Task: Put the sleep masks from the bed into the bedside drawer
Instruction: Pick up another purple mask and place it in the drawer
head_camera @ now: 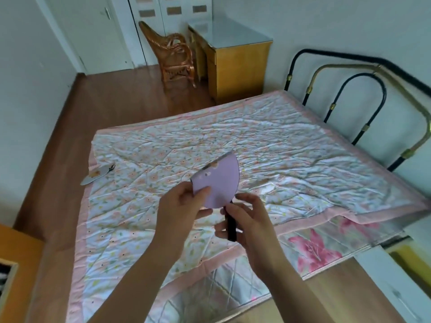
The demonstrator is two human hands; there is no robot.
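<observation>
A lilac sleep mask (221, 180), folded in half, is held up over the middle of the bed (279, 145). My left hand (184, 206) pinches its lower left edge between thumb and fingers. My right hand (245, 220) grips the mask's black strap (231, 226), which hangs below it. A second, pale mask (96, 175) with a dark strap lies flat at the bed's far left edge. The corner of an open wooden drawer (8, 276) shows at the left edge of the frame, its contents mostly hidden.
A floral quilt covers the bed, with a metal headboard (363, 94) on the right. A wicker chair (172, 54) and a yellow wooden cabinet (235, 64) stand by the far wall. White furniture (401, 290) sits at the lower right. Wooden floor lies left of the bed.
</observation>
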